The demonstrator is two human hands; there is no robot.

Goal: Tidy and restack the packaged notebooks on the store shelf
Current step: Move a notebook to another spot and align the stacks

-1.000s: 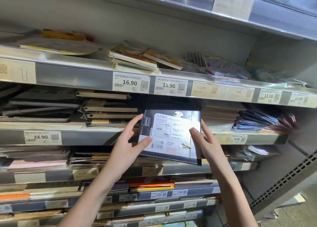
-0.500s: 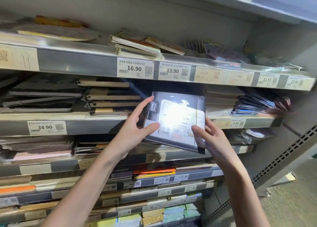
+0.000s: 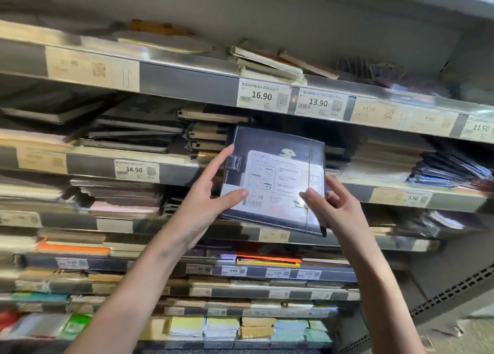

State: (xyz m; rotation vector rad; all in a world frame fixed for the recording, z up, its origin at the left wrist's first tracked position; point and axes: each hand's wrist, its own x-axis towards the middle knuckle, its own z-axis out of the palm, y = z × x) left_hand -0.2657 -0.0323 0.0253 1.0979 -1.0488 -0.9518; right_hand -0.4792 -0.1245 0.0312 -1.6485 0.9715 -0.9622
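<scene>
I hold a dark blue packaged notebook point(image 3: 278, 166) with a white label and a clasp on its left edge, tilted up in front of the second shelf. My left hand point(image 3: 213, 193) grips its left edge, thumb on the front. The lower right corner sits in my right hand point(image 3: 334, 206). Behind the notebook is a dark gap on that shelf point(image 3: 454, 201). A stack of brown-spined notebooks point(image 3: 205, 137) lies just left of the gap and a pale stack point(image 3: 382, 161) just right of it.
The top shelf point(image 3: 187, 83) carries price tags 16.90 and 13.90 and loose notebooks point(image 3: 267, 62). Flat dark notebooks point(image 3: 128, 131) fill the left of the second shelf. Several lower shelves point(image 3: 240, 273) hold more stacks. A perforated shelf post point(image 3: 454, 297) stands at the lower right.
The view has shifted up and left and tilted. Both hands keep the notebook in much the same grip, before the gap.
</scene>
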